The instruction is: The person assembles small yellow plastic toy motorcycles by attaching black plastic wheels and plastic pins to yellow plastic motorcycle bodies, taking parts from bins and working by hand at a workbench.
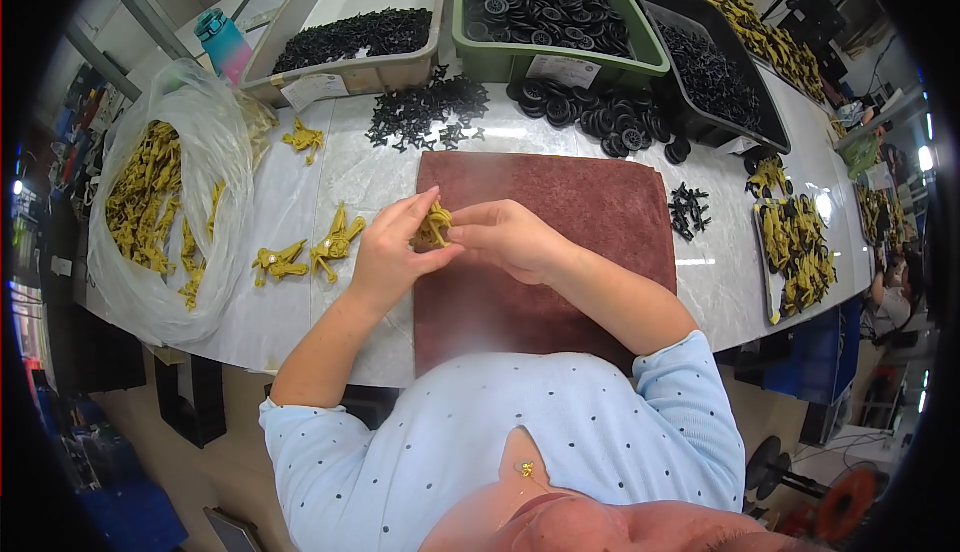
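Observation:
Both my hands meet over the left edge of a brown-red towel. In the fingers of my left hand sits a small yellow plastic part, partly hidden by the fingers. My right hand pinches at the same part from the right; whether a smaller piece is also between its fingertips cannot be made out. Left of the hands, more yellow plastic parts lie loose on the table, and a single yellow part lies farther back.
An open plastic bag of yellow parts stands at left. Behind are a beige bin of small black pieces, a green bin of black wheels and a black bin. Loose black pieces and wheels lie before them. A yellow-filled tray sits right.

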The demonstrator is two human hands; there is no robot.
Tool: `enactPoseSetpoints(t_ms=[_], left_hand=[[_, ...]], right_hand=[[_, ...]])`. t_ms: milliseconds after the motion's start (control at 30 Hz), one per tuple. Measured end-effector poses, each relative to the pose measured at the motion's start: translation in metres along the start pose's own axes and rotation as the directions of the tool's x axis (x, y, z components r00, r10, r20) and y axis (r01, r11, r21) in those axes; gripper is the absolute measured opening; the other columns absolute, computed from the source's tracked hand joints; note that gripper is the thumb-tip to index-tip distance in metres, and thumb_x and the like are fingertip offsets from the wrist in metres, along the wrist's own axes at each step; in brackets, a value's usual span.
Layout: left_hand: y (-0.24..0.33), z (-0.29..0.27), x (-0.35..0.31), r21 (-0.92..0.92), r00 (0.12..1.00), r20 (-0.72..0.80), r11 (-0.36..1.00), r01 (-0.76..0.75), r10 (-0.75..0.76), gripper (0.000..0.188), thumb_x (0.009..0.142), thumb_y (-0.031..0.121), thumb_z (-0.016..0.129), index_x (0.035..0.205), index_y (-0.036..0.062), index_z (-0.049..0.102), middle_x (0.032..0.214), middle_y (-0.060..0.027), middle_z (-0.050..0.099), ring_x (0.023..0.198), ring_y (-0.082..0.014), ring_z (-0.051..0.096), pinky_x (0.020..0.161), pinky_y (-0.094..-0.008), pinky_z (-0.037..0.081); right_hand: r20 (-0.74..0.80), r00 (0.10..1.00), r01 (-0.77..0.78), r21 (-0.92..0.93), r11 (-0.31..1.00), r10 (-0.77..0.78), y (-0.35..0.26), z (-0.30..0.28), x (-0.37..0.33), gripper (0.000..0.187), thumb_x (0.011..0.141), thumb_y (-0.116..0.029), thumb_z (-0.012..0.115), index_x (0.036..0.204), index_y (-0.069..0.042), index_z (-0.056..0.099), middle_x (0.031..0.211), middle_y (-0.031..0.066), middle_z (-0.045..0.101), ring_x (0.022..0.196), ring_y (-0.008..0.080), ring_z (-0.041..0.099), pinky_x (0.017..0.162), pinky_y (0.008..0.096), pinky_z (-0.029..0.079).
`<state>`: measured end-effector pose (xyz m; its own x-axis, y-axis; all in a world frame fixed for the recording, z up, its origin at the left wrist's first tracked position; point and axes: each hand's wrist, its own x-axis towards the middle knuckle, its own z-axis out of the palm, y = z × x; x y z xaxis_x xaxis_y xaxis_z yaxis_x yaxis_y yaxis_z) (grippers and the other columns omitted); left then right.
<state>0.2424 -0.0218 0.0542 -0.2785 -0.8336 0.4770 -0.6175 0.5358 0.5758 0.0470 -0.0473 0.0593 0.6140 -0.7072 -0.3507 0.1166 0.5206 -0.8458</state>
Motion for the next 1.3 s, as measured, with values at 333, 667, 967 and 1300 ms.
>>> enactPoseSetpoints(t_ms=[333,667,967,1300], left_hand=[[-0.013,0.001,0.02,-0.111,1.0,0.022,0.994,0.019,-0.017,0.054,0.066,0.015,0.081,0.115,0.0003,0.063,0.102,-0.013,0.066,0.092,-0.0212,0.066,0.081,-0.0292,0.052],[-0.032,-0.049,0.008,-0.204,0.765,0.204,0.738,0.643,-0.611,0.045,0.08,0.027,0.074,0.11,-0.0057,0.062,0.096,-0.0163,0.065,0.076,-0.0215,0.064,0.067,-0.0317,0.05],[-0.022,-0.022,-0.032,0.493,0.947,-0.026,0.82,0.29,-0.319,0.046,0.072,0.032,0.078,0.099,-0.0013,0.061,0.09,-0.0187,0.061,0.083,-0.0361,0.059,0.072,-0.0412,0.049],[-0.064,-0.037,-0.024,0.602,0.862,-0.051,0.673,0.429,-0.504,0.054,0.069,0.012,0.077,0.118,0.0008,0.056,0.1,-0.0142,0.061,0.096,-0.0332,0.056,0.083,-0.0394,0.047]], right_hand=[[0.029,0.999,0.014,0.155,0.988,-0.019,-0.002,-0.011,0.006,0.037,0.093,-0.009,0.054,0.122,0.014,0.049,0.114,0.0174,0.058,0.102,0.0214,0.059,0.09,0.0339,0.048],[-0.211,0.977,0.024,0.282,0.959,0.038,0.01,-0.071,0.019,0.017,0.097,-0.005,0.044,0.108,0.004,0.053,0.093,0.0099,0.058,0.079,0.0155,0.054,0.075,0.0303,0.048],[-0.296,0.931,-0.108,-0.779,0.617,-0.211,0.002,-0.046,0.017,0.04,0.092,-0.018,0.058,0.123,0.005,0.049,0.095,0.0142,0.061,0.087,0.0252,0.06,0.078,0.0326,0.049],[-0.107,0.82,0.062,-0.96,0.273,-0.563,0.016,-0.043,0.025,0.031,0.083,-0.014,0.065,0.106,0.005,0.058,0.097,0.0239,0.058,0.089,0.0398,0.058,0.079,0.0434,0.048]])
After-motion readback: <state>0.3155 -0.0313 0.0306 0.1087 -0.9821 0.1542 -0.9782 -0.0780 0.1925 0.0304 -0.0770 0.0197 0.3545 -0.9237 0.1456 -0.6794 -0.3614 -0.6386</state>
